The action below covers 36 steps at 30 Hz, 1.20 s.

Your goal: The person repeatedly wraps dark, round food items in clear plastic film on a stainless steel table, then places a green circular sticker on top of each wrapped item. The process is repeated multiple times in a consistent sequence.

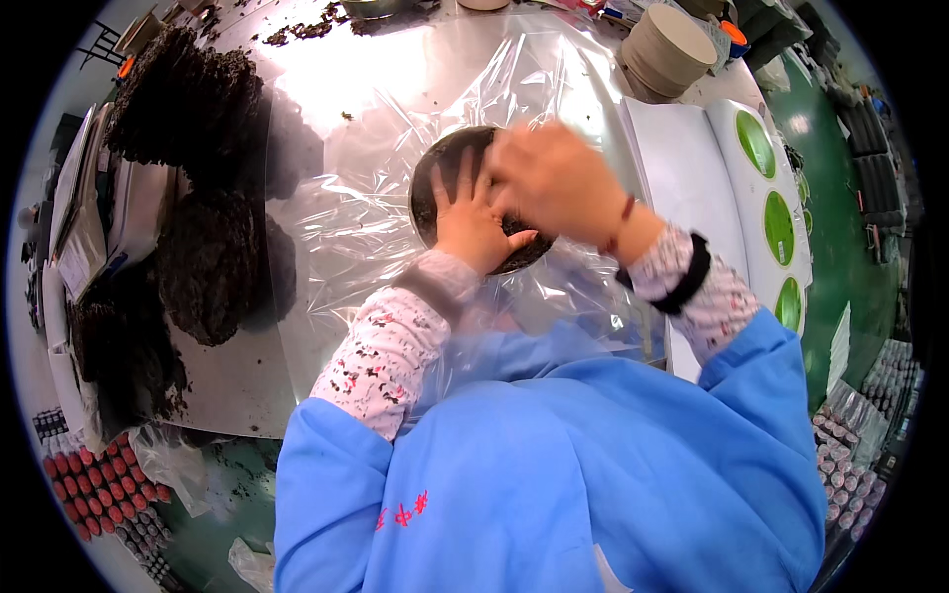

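My left hand [470, 222] lies with fingers spread on a round dark disc [427, 193], apparently packed crumbly material inside a thin rim, on a clear, crinkled plastic sheet [351, 158]. My right hand [559, 183] is over the right side of the disc, beside the left hand, its fingers curled and blurred by motion; I cannot make out whether anything is held in them.
Dark crumbly lumps [178, 94] sit on the table's left, beside stacked flat items [79, 208]. At back right are stacked beige round blocks [667, 54]; to the right, white sheets [682, 158] bear green round shapes. Bundles of small cylinders [94, 484] sit low at left.
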Available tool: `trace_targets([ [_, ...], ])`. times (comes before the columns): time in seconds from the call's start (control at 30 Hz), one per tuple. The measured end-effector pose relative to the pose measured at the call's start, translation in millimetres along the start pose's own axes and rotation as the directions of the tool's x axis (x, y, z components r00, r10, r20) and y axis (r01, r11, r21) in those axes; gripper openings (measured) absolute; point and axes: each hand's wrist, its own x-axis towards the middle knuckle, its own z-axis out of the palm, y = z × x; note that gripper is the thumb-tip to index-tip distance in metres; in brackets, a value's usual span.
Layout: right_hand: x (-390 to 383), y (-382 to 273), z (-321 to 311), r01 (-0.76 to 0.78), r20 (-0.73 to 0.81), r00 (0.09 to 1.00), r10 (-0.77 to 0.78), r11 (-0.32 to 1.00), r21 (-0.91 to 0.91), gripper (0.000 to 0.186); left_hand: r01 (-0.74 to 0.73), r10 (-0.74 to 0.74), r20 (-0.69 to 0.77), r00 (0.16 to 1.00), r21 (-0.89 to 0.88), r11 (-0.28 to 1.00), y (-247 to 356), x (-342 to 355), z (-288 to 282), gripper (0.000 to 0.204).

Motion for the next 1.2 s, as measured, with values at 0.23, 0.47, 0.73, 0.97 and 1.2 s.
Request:
trace_targets([
  [0.23, -90.7, -39.5, -24.8, -0.254, -0.026, 0.967, 0.255, 0.966, 0.045, 0.046, 0.044, -0.044, -0.005, 0.999, 0.033, 0.998, 2.6, -7.2, 5.5, 0.085],
  [0.47, -194.2, -3.5, -12.0, -0.229, -0.011, 0.972, 0.233, 0.945, -0.232, 0.049, 0.002, -0.002, -0.004, 1.0, 0.041, 0.999, 5.5, -0.4, -1.5, 0.081],
  [0.73, -149.6, -87.2, 11.6, -0.413, 0.183, 0.675, 0.715, 0.161, 0.897, 0.03, -0.033, 0.036, -0.047, 0.998, 0.058, 0.998, 9.5, 6.1, -7.1, 0.077],
  [0.97, -111.4, -90.6, 20.1, -0.107, -0.304, 0.943, 0.134, 0.989, 0.102, 0.031, -0.001, 0.001, -0.008, 1.0, 0.035, 0.999, 7.4, -7.4, -8.6, 0.079],
  [1.2, -68.2, -59.7, 58.2, -0.049, -0.257, 0.965, 0.056, 0.998, 0.036, 0.054, -0.083, 0.082, -0.024, 0.996, -0.046, 0.995, -12.0, -3.0, 0.3, 0.07],
])
